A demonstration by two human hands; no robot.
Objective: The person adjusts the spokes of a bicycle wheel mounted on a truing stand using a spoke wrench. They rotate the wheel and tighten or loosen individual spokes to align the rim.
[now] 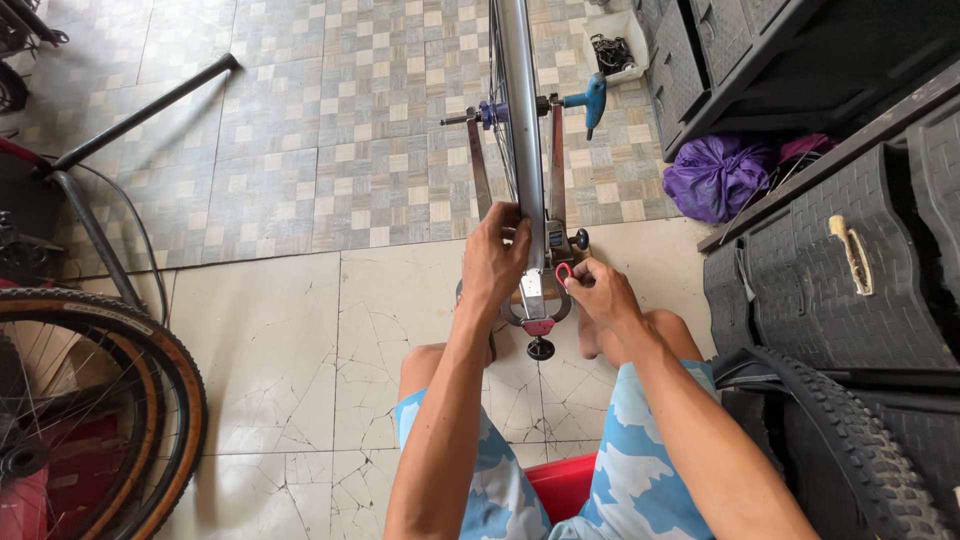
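Observation:
A bare silver bicycle wheel rim stands edge-on in a grey truing stand on the floor between my knees. My left hand grips the near part of the rim, fingers curled over its left side. My right hand sits just right of the rim, pinching a small red ring-shaped spoke tool close to the rim. A blue-handled knob sticks out from the stand's right side at axle height. A black knob hangs below the stand's base.
A tan-walled bicycle wheel and frame tubes stand at the left. Black plastic drawers, a purple bag and a knobby tyre crowd the right. A white tray of parts lies on the tiles beyond.

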